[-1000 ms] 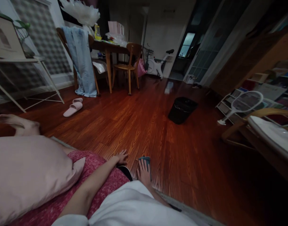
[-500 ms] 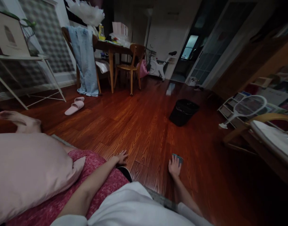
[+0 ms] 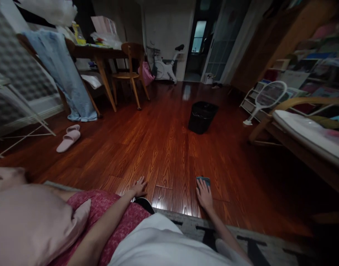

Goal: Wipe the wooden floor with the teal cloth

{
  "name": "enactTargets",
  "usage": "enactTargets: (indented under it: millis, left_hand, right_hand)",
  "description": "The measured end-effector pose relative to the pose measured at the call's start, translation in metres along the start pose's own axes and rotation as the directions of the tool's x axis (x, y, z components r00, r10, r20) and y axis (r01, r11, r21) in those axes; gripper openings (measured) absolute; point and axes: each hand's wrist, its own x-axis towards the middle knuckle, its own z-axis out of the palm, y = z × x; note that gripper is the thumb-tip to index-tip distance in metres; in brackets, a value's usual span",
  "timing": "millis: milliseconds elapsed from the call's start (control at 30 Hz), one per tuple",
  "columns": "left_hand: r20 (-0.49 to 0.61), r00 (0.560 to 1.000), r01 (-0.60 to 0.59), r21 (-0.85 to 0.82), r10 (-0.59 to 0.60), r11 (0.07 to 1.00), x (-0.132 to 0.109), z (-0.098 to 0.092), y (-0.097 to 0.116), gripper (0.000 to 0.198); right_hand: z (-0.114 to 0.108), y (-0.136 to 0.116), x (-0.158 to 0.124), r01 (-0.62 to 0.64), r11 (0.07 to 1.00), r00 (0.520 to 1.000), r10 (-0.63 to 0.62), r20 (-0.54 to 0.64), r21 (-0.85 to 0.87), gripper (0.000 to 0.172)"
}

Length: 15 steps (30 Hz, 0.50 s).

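Right hand flat, fingers spread, pressing a blue cloth onto the red wooden floor; left hand open, braced on the floor nearby. Best wiped with steady, even pressure along the boards

Both arms are stretched forward and down, the left hand and right hand laid flat with fingers spread.
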Motion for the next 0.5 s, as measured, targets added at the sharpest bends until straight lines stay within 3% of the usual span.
enactTargets:
  millis: [100, 200, 300, 367, 433, 500]
  left_hand:
    - [-0.011, 0.999, -0.034, 0.022, 0.035, 0.999, -0.005, -0.006, 0.013, 0.09]
    - [0.004, 0.997, -0.081, 0.044, 0.081, 0.996, -0.003, -0.01, 0.032, 0.093]
    - [0.033, 0.988, -0.153, 0.073, 0.151, 0.986, 0.005, -0.009, 0.058, 0.097]
    - [0.053, 0.976, -0.214, 0.101, 0.21, 0.972, 0.014, -0.006, 0.079, 0.102]
    - [0.087, 0.963, -0.264, 0.139, 0.253, 0.955, 0.024, -0.001, 0.103, 0.111]
    - [0.138, 0.96, -0.267, 0.181, 0.244, 0.947, 0.035, 0.006, 0.127, 0.124]
  right_hand:
    - [-0.007, 0.061, 0.006, -0.14, 0.99, 0.99, 0.14, -0.033, 0.015, 0.06]
    - [-0.009, 0.112, 0.012, -0.429, 0.901, 0.893, 0.433, -0.121, 0.06, 0.063]
    - [-0.005, 0.12, 0.017, -0.613, 0.778, 0.747, 0.627, -0.221, 0.137, 0.063]
    - [-0.002, 0.105, 0.02, -0.645, 0.749, 0.708, 0.66, -0.253, 0.151, 0.062]
    - [0.0, 0.086, 0.022, -0.598, 0.793, 0.761, 0.607, -0.231, 0.112, 0.062]
    - [0.0, 0.075, 0.022, -0.464, 0.884, 0.87, 0.467, -0.158, 0.055, 0.061]
